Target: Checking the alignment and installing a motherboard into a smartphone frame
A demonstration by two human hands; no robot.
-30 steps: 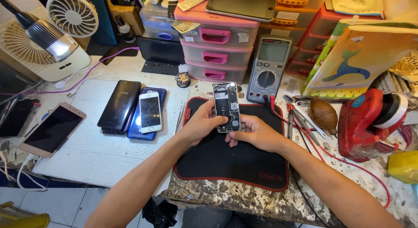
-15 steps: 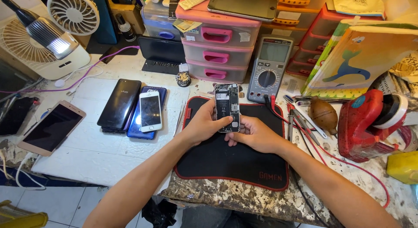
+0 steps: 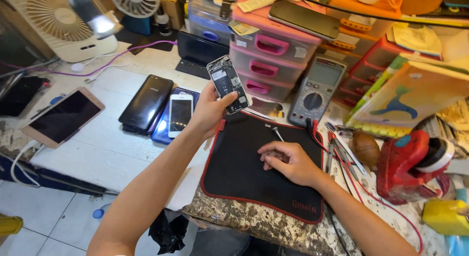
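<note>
My left hand (image 3: 207, 109) has lifted the opened black phone (image 3: 227, 84) off the black red-edged mat (image 3: 244, 178), pinching it upright; my right hand (image 3: 288, 160) rests curled on the mat, near the thin metal tool (image 3: 277, 133).

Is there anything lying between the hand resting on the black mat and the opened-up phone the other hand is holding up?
Nothing visible blocks it. The left hand holds the opened black phone with exposed insides raised above the red-edged black mat. Between it and the right hand lies only bare mat and a thin metal tool lying flat.
</note>
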